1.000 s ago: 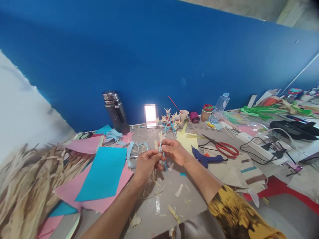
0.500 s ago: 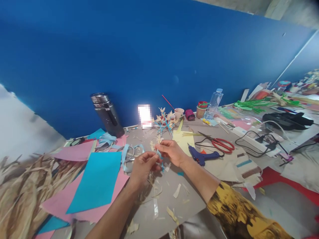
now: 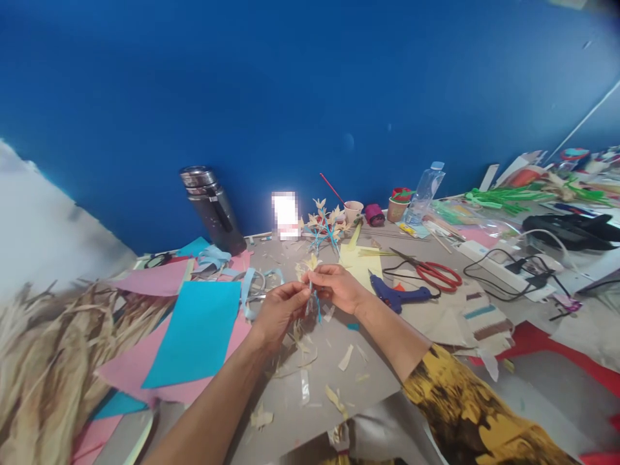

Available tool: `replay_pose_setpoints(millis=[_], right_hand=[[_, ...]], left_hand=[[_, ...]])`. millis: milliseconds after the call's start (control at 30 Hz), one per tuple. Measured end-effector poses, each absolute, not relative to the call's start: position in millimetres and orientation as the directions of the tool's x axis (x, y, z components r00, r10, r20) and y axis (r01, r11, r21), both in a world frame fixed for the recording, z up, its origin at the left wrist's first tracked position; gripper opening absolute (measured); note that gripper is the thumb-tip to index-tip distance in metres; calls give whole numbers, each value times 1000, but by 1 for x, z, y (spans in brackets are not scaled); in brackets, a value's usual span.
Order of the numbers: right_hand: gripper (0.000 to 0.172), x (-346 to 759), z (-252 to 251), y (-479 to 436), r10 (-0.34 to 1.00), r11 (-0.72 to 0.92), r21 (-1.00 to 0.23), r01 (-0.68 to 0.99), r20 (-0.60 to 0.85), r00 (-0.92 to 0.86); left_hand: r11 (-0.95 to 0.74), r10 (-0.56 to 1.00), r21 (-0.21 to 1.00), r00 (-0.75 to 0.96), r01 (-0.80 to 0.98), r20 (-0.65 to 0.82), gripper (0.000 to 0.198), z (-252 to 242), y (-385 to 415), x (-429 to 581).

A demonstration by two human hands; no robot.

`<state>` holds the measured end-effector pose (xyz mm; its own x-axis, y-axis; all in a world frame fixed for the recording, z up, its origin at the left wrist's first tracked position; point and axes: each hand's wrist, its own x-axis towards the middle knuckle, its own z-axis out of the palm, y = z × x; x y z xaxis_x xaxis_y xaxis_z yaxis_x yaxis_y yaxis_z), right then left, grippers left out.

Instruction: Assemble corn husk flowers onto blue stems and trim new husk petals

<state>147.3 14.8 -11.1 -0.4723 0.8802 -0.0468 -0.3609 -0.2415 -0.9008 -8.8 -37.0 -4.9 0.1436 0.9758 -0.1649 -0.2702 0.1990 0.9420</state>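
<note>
Head view, the only one; looks down along both forearms to the middle of the frame.

Left hand (image 3: 278,310) comes in from the lower left, right hand (image 3: 340,288) from the lower right; fingertips meet just left of centre; both sets of fingers are pinched on a husk sprig (image 3: 309,266), thumb against forefinger on each side, no slack visible between them.

Sprig sits in the air just above the bench (image 3: 334,394), not resting on it; long axis near upright, leaning a little; pale husk petals at the top, above the fingers; thin blue stem hangs below the grip toward the bottom of the frame. Both hands are equally close; the left takes it from the left side, the right from the right and slightly higher.

Around the hands: husk scraps (image 3: 346,357) scattered on the bench beneath; cyan sheet (image 3: 201,332) over pink paper (image 3: 159,278) to the left; dried husk pile (image 3: 43,361) at far left; glue gun (image 3: 400,297) and red scissors (image 3: 438,274) to the right, well apart from the fingers; husk flower cluster (image 3: 325,226) and dark flask (image 3: 213,210) behind, against the blue wall.
</note>
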Motion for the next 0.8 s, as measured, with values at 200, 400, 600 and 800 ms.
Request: replay_pose_setpoints(millis=[200, 400, 600, 800], right_hand=[[38, 148, -13, 15, 866, -254, -900, -355, -49, -497], [39, 146, -16, 16, 856, -234, -904, -357, -18, -516], [43, 147, -14, 14, 830, -239, -919, -313, -26, -557], [40, 144, -12, 13, 908, -117, -966, -232, -10, -418]], left_hand=[[215, 972, 936, 157, -280, -176, 35, -8, -35, -11], [227, 969, 931, 164, -286, -186, 36, -10, -33, -13], [212, 966, 954, 195, -211, -172, 34, -6, -35, -11], [137, 983, 936, -71, -325, -168, 38, 0, -30, -15]])
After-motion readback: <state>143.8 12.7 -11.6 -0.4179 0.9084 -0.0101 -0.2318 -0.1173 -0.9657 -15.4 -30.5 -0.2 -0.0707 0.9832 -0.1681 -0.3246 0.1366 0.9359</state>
